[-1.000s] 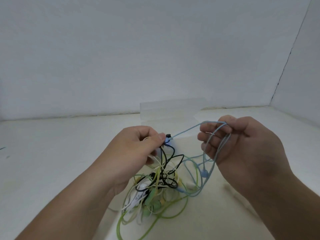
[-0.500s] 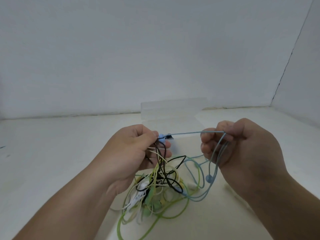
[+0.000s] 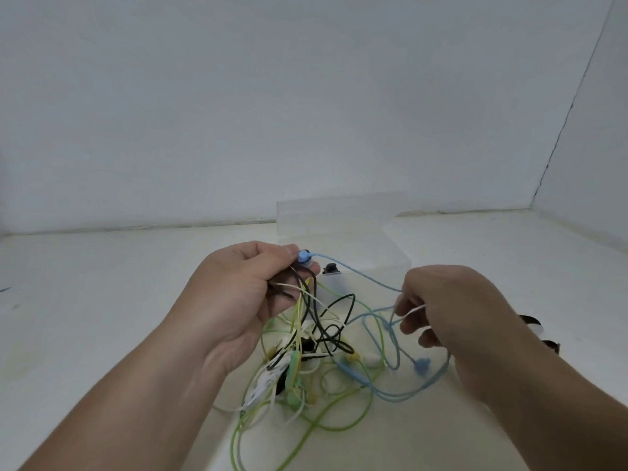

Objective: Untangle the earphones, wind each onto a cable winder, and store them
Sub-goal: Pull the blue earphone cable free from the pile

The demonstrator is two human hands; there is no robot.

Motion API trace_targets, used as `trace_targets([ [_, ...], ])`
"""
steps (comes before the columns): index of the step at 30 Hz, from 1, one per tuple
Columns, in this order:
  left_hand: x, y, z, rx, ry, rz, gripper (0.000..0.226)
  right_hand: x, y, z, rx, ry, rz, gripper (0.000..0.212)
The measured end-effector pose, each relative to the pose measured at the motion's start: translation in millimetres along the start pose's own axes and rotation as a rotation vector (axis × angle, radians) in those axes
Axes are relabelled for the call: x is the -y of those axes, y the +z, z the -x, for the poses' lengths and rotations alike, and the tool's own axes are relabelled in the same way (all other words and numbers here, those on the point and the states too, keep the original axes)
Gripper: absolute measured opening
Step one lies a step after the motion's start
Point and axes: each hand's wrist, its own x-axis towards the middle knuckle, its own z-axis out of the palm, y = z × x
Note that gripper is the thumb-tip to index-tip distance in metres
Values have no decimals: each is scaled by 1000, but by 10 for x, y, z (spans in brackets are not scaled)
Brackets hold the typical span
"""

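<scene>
A tangle of earphones in green, yellow, black, white and blue lies on the white table in front of me. My left hand pinches a blue earbud at thumb and finger, with black and yellow cords bunched in the same grip. The blue cord runs from that earbud to my right hand, whose curled fingers hold it together with a white cord. Below the right hand hang blue loops and a second blue earbud.
A clear plastic box stands behind the hands near the back wall, with a small black object at its front. Dark items lie on the table to the right of my right wrist. White walls close off the back and right.
My left hand has lifted the blue earbud higher. My right hand has dropped lower and let the blue cord go slack; the loops once wrapped over its fingers now hang beneath it.
</scene>
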Motion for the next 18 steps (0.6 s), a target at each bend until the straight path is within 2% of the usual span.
trace_targets([
  [4, -8, -11, 6, -54, 21, -30, 7, -15, 8, 15, 21, -40, 78, 23],
  [7, -10, -44, -14, -106, 33, -39, 24, -13, -2, 14, 14, -53, 103, 22],
  [12, 25, -33, -18, -112, 123, -157, 30, -2, 2, 18, -40, -57, 148, 23],
  [18, 18, -2, -9, -75, 174, -137, 30, -6, 14, 2, -76, -52, 216, 24],
])
